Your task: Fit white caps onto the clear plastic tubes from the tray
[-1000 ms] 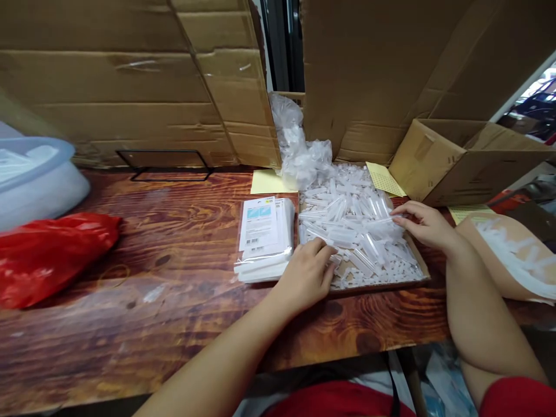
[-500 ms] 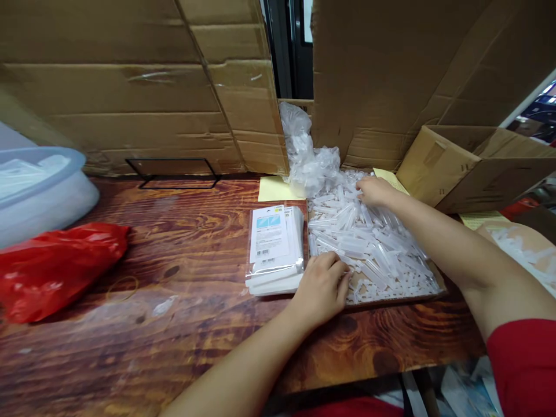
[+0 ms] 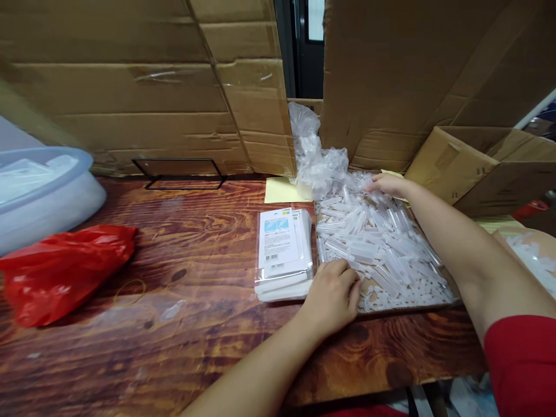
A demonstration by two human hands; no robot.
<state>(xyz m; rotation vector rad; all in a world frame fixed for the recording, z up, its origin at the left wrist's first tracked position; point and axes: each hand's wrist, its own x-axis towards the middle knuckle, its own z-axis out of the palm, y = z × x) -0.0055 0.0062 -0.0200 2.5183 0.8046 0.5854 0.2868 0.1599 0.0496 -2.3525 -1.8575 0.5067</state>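
Note:
A shallow cardboard tray [image 3: 417, 311] is filled with clear plastic tubes [image 3: 358, 249] and many small white pieces. My right hand [image 3: 390, 185] reaches to its far end, fingers closed among the clear plastic there; what they pinch is hidden. Beside those fingertips lies a crumpled clear plastic bag [image 3: 324, 168]. At the tray's near left corner rests my left hand [image 3: 332, 294], its fingers curled downward and their tips out of sight. Just left of that hand sits a stack of printed cards in clear sleeves [image 3: 280, 246].
A red plastic bag [image 3: 69, 269], a rubber band [image 3: 130, 292] and a pale tub [image 3: 47, 197] are on the left. A black wire stand [image 3: 180, 186] stands at the back. On the right are an open cardboard box [image 3: 460, 165] and another heap of plastic pieces [image 3: 532, 255].
The view has turned slightly left, so everything sits further right. My right hand has shifted a little toward the back of the tray. My left hand keeps its place at the corner.

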